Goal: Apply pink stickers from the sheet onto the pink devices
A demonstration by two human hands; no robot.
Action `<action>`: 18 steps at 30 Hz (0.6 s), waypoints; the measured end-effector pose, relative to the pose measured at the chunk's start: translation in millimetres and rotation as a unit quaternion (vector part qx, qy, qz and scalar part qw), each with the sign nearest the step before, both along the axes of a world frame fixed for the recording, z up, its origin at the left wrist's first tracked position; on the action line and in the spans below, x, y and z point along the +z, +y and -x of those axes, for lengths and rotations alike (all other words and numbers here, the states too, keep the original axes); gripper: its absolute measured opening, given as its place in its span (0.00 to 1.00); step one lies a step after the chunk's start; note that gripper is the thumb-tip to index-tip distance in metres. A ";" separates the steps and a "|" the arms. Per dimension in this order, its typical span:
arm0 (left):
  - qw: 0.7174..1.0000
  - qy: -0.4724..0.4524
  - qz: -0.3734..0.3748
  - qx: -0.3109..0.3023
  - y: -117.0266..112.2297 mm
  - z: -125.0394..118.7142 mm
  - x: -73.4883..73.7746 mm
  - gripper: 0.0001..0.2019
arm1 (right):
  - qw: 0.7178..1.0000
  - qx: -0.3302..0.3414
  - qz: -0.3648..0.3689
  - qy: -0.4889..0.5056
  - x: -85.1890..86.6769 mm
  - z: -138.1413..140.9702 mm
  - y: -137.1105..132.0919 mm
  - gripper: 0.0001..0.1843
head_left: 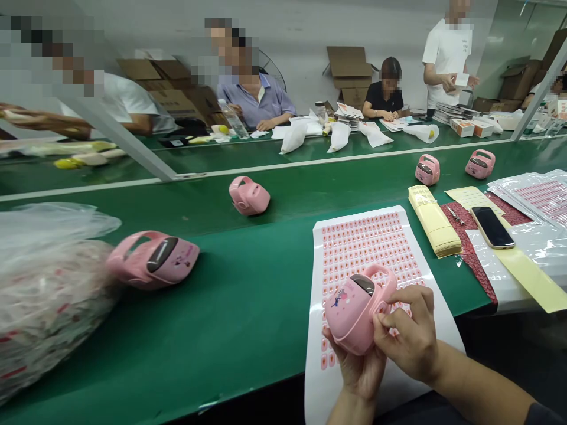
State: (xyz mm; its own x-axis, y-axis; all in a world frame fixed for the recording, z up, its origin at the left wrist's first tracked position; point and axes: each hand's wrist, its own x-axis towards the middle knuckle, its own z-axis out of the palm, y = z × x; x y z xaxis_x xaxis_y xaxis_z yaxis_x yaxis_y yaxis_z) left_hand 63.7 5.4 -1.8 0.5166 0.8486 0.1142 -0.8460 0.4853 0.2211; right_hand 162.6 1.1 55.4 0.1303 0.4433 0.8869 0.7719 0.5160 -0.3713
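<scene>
A pink plastic gadget (pixel 352 316) with a carry handle, a dark window and a printed cartoon is tilted in front of me. My left hand (pixel 361 372) cups it from below, fingers wrapped round its base. At the round joint where the handle meets the body, my right hand (pixel 411 330) has thumb and index finger pinched together against the side. Whatever lies between those fingertips is too small to make out. Beneath both hands is a white sheet of small pink stickers (pixel 367 248), which hangs over the table's front edge.
Similar pink gadgets stand left (pixel 172 260), mid-belt (pixel 250 198) and far right. A clear plastic bag (pixel 53 307) bulges at left. Right of the sheet lie a yellow paper bundle (pixel 434 221), a phone (pixel 492 227) and tweezers (pixel 455 215). Several people sit or stand across the green belt.
</scene>
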 end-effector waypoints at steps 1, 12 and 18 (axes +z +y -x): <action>1.000 -0.006 -0.005 -0.001 0.4 -0.2 0.0 0.30 | 1.000 -0.001 0.005 -0.003 0.8 0.3 0.0 0.09; 0.991 -0.081 -0.105 -0.034 4.6 0.6 -6.5 0.33 | 0.997 0.040 0.054 -0.034 2.2 -6.3 -2.6 0.04; 0.986 -0.100 -0.121 -0.051 6.0 0.5 -9.8 0.34 | 0.995 0.064 0.045 -0.067 -0.6 -11.3 -2.0 0.05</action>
